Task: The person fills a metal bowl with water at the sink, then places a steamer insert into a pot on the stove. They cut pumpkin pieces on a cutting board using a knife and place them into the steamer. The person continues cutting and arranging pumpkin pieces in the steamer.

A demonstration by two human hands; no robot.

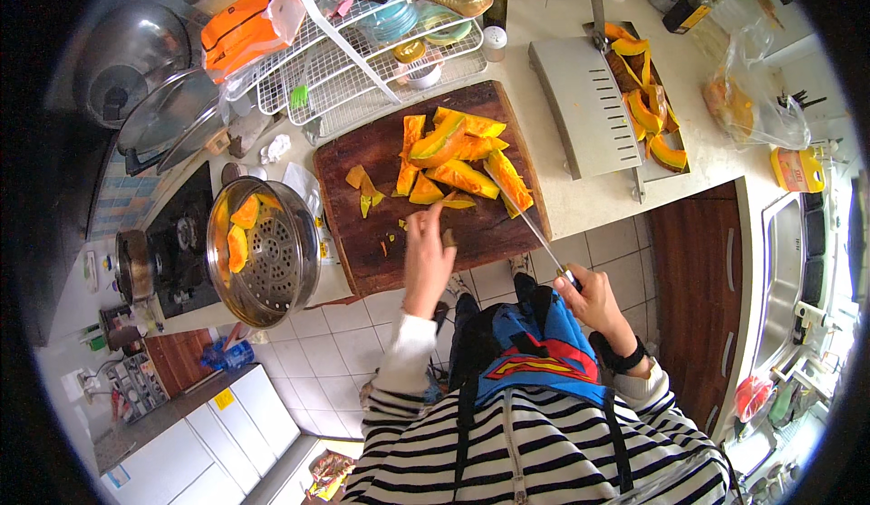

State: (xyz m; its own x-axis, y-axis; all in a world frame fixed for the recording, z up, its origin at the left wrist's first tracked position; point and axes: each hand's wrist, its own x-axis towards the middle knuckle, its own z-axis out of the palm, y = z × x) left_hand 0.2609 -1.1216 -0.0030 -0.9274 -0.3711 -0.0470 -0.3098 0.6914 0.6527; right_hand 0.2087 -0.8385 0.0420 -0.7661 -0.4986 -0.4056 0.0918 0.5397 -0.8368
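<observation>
My right hand (590, 301) grips a kitchen knife (537, 232) by its handle. Its long blade slants up and left over the board, the far part against a pumpkin wedge (510, 177) at the pile's right side. My left hand (429, 253), slightly blurred, is over the front of the wooden cutting board (476, 250), thumb apart from the fingers. Its fingertips are close to a small pumpkin slice (457, 202); whether they touch it is unclear. Several orange pumpkin wedges (462, 175) with rind are heaped on the board. Rind scraps (366, 189) lie to their left.
Left of the board, a perforated metal steamer (272, 250) holds several pumpkin pieces. To the right stands a slotted metal rack (588, 107), with more pumpkin pieces (642, 107) on a tray beyond it. A white wire shelf (360, 63) borders the board's back. The sink (781, 281) is far right.
</observation>
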